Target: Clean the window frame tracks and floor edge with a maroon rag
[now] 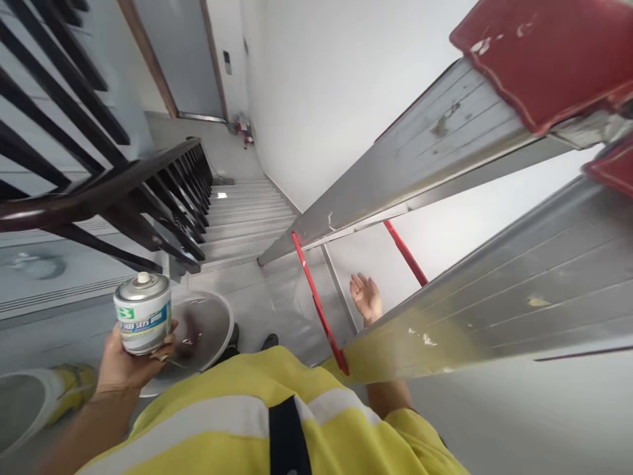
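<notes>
My left hand (123, 371) is wrapped round the lower part of a metal can (143, 320) with a cream cap on top. The can stays roughly upright, with a white, green and blue label. Beyond the near rail of a metal ladder (425, 330), my right hand (366, 297) shows with fingers spread and palm turned up. Nothing lies in that palm, and the rail hides part of the forearm. A red brace (321, 303) crosses between the ladder's rails, left of the right hand.
Under the can stands a wide round tub (225, 330) with greyish contents. Beside it at the left is a bucket (49, 396). Stairs (247, 221) lead down past a dark banister (113, 178) to a door (182, 53). A white wall (316, 79) runs along the right.
</notes>
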### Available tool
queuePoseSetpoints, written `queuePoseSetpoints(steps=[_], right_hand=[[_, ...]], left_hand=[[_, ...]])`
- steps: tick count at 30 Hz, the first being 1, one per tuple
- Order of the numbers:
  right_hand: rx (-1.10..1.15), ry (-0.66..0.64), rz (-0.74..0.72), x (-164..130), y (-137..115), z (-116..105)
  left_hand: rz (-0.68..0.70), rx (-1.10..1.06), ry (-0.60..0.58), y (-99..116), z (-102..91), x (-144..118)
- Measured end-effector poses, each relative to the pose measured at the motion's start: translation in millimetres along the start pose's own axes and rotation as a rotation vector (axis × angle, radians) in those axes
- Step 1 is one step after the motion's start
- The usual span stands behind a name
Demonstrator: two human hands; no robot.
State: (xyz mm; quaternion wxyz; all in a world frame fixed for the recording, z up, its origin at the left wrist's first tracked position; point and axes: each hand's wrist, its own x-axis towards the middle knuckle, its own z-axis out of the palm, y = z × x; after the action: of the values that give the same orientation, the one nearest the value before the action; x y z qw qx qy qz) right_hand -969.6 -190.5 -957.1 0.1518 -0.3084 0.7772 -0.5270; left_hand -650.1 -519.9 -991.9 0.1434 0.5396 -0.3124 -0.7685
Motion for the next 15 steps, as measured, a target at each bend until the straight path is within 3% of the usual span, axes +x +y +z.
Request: queuePoseSetpoints(steps=[3,7,11,15], right_hand=[[0.223,-0.079,0.027,47.3,22.6,1.8],[0.338,-0.203,-0.072,105.9,-1.6,-2.4],[0.576,-0.005,0.003,126.9,-21.6,-2.4],[0.735,0.233,0.113,134.4,-12.5,3.4]], left_hand=[[0.067,-0.044,-0.025,-17.3,-11.6,-6.4],[0.058,-0.163,0.024,-30.5,-24.8,-26.6],[0.126,-0.206,-0.039,-38.5,-41.3,-43.2],[0.145,-0.24,-0.045,-37.0,-61.3,-47.1]])
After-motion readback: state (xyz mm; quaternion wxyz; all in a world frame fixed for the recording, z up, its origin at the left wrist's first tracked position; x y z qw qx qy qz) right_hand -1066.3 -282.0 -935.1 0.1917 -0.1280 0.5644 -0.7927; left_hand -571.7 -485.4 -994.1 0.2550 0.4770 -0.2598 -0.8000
